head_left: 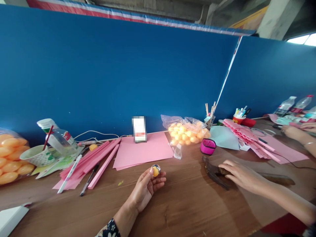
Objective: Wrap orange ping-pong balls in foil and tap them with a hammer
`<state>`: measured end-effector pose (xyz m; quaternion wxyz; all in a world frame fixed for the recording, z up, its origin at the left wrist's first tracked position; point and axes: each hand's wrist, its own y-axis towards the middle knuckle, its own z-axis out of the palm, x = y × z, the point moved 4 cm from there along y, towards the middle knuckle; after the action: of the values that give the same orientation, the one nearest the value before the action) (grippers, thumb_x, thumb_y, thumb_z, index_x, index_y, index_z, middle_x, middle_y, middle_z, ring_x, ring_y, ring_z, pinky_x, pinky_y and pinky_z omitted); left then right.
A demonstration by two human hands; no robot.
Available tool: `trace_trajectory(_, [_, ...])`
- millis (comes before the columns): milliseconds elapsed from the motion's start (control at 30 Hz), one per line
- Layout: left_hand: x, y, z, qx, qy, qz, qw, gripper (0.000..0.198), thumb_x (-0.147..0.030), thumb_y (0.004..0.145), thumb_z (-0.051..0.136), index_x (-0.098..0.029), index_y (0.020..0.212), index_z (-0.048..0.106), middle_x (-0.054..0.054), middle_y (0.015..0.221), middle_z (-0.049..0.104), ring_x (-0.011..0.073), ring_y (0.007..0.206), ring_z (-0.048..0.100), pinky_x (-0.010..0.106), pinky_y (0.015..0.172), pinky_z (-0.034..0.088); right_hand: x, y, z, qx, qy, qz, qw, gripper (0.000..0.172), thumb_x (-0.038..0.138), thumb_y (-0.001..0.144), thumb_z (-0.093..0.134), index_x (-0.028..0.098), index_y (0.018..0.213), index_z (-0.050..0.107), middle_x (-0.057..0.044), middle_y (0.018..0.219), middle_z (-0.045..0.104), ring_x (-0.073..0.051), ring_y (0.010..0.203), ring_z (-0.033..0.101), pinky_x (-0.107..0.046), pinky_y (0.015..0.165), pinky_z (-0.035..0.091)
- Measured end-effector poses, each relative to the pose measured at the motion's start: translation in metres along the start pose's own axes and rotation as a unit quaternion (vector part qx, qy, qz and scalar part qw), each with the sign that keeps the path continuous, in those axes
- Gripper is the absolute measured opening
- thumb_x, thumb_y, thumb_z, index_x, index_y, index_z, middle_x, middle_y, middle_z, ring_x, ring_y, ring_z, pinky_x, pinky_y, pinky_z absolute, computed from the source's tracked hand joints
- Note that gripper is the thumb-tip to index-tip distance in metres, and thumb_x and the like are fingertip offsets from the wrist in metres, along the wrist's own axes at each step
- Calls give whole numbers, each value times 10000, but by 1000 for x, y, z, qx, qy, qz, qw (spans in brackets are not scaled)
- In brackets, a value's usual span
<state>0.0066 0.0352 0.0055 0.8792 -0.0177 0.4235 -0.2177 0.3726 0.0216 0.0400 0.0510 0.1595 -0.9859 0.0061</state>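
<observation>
My left hand (146, 187) is raised palm-up over the wooden table (187, 204), its fingers pinched on a small orange ball (155, 170) with a shiny wrap around it. My right hand (243, 176) lies to the right, fingers curled down onto a dark brown tool (214, 172) resting on the table. Behind both hands sits a clear plastic bag of orange balls (186, 131) and a small pink tape holder (207, 146).
Pink paper sheets (144, 148) and pink strips (98, 161) lie at centre-left, with pens, a cup (38, 154), a tipped bottle (58, 136) and another bag of orange balls (11, 158). Another person's hands (300, 131) work at far right. A blue partition (123, 75) backs the table.
</observation>
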Motion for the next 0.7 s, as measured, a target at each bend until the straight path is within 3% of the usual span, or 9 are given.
trace_trajectory(100, [0,0,0,0,1,1,1000,269,-343,800,543,-115,937,581,152,954,674,187,789,659,285,720,518,16,10,-18,-19,13,1,1000,315,354,840,428,244,1105,559,-98,1097,566,-260,970,558,-364,808,445])
trace_trajectory(200, [0,1,0,-3,1,-2,1000,259,-345,796,549,-116,910,586,147,946,675,182,778,660,281,713,520,47,27,-40,-64,16,-24,998,310,350,864,388,248,1105,555,-84,1123,559,-253,1009,537,-366,851,418])
trace_trajectory(300, [0,1,0,-3,2,-3,1000,253,-340,796,550,-122,920,584,142,953,674,177,787,659,274,719,518,83,49,-49,-44,12,-67,997,285,320,876,388,235,1090,556,-77,1058,581,-225,930,559,-348,809,423])
trace_trajectory(500, [0,1,-2,-2,2,-5,1000,254,-333,806,536,-128,952,573,138,959,672,183,810,659,273,726,516,129,105,-40,-13,-23,-142,989,218,229,863,422,191,963,612,-69,925,609,-192,865,541,-277,717,379])
trace_trajectory(700, [1,1,-1,2,1,-4,1000,246,-330,808,534,-130,949,560,144,946,675,176,777,659,274,708,514,134,150,-14,16,-76,-128,989,215,109,790,428,155,782,639,-48,723,613,-139,614,507,-253,522,252])
